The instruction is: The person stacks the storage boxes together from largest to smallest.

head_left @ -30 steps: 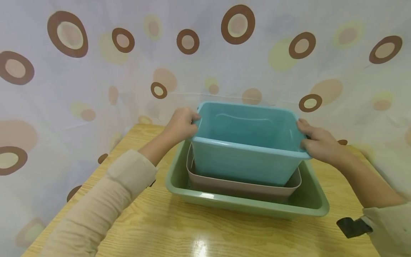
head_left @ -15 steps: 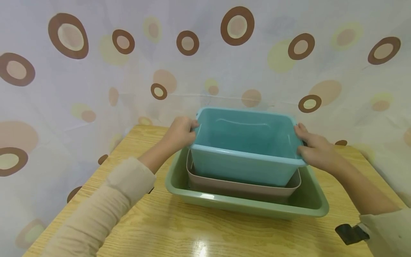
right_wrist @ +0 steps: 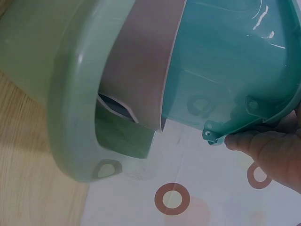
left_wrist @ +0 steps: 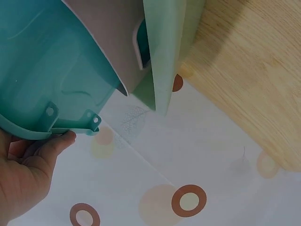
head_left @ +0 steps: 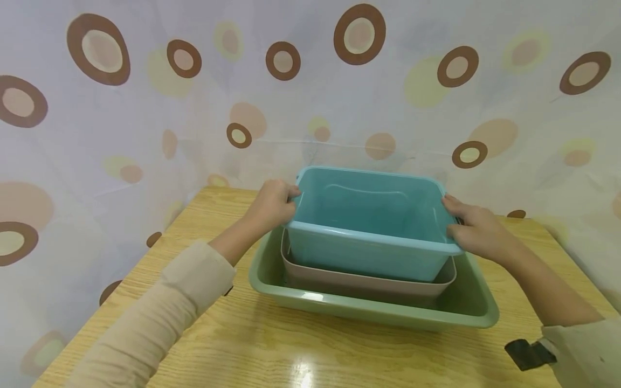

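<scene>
A blue plastic bin [head_left: 368, 253] sits partway inside a pinkish-beige bin [head_left: 359, 285], which stands in a larger green basin [head_left: 368, 312]. My left hand [head_left: 273, 203] grips the blue bin's left rim, and my right hand [head_left: 477, 226] grips its right rim. In the left wrist view, the fingers [left_wrist: 56, 143] curl at the rim beside two small tabs with holes. The right wrist view has the thumb side of the hand [right_wrist: 270, 150] against the opposite rim, by similar tabs. The beige bin has an oval cutout in each end wall. The blue bin's base is hidden.
The green basin rests on a wooden table [head_left: 242, 339]. Behind and to the left hangs a pale curtain [head_left: 310, 108] printed with brown rings and pastel ovals, close to the table's back edge.
The blue bin's rim has come down, most of it in the first half second, and the bin sits deeper in the beige one. Both hands have lowered with it, still gripping the rim.
</scene>
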`<action>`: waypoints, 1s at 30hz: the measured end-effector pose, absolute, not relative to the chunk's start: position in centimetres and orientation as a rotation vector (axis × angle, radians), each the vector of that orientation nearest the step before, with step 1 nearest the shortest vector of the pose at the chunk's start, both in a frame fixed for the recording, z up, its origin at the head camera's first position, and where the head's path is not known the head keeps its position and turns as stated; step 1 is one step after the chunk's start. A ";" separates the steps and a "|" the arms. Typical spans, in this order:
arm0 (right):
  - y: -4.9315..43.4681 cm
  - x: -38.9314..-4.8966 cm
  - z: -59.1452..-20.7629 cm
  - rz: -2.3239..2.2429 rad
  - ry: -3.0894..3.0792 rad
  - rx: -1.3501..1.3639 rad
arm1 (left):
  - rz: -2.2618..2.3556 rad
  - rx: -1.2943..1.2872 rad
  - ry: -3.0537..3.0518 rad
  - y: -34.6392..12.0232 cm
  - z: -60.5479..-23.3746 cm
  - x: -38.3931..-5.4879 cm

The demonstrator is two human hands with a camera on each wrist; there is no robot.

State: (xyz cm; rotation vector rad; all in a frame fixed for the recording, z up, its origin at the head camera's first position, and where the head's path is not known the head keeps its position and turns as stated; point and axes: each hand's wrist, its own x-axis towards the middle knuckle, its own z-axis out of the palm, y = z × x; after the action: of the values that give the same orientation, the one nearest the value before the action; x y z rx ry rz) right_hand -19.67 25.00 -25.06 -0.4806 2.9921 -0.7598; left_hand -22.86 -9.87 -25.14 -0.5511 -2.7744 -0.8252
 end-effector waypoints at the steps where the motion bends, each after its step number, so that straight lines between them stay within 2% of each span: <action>1: 25.0 -19.7 -25.0 -0.744 2.998 -0.478 | -0.824 -0.548 -2.773 -9.9 -25.2 -22.9; 10: 25.2 -19.7 -25.3 -0.607 3.061 -0.501 | -0.820 -0.550 -2.756 -9.9 -25.5 -22.8; 30: 25.1 -19.5 -25.5 -0.688 3.073 -0.478 | -0.849 -0.561 -2.718 -10.2 -26.4 -23.0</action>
State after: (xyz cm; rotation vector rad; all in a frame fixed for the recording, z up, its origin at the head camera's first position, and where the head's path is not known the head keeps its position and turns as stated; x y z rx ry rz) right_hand -19.48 25.09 -25.54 -0.4777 3.0726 -0.6875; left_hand -23.01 -10.15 -26.44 -0.5610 -2.7177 -0.8487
